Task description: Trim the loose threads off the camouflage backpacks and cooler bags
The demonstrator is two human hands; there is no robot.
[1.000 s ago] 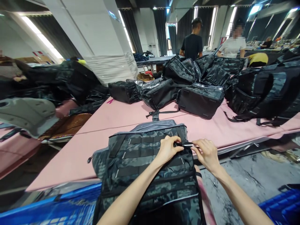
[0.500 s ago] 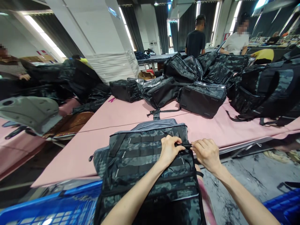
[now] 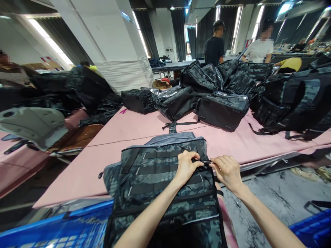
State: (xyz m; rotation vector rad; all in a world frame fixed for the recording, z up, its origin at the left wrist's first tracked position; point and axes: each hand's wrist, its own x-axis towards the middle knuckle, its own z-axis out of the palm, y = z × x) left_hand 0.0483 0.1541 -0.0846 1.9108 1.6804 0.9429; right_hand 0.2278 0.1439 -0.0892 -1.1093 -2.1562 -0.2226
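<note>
A dark camouflage backpack [image 3: 157, 182] with webbing rows lies in front of me on the near edge of the pink table [image 3: 124, 137]. My left hand [image 3: 186, 165] rests on its upper right corner, fingers curled and pinching a dark strap or zipper part there. My right hand [image 3: 227, 170] is just to the right, closed in a pinch on a thin dark strap end [image 3: 207, 162] that runs between both hands.
Several more camouflage bags [image 3: 222, 108] are piled at the table's far side and right. Blue crates [image 3: 51, 230] stand below left and right. Two people [image 3: 214, 43] stand at the back; a grey moulded part [image 3: 31, 125] lies left.
My right hand has drawn in closer to the left hand, so less of the strap end shows between them. The view shifted slightly.
</note>
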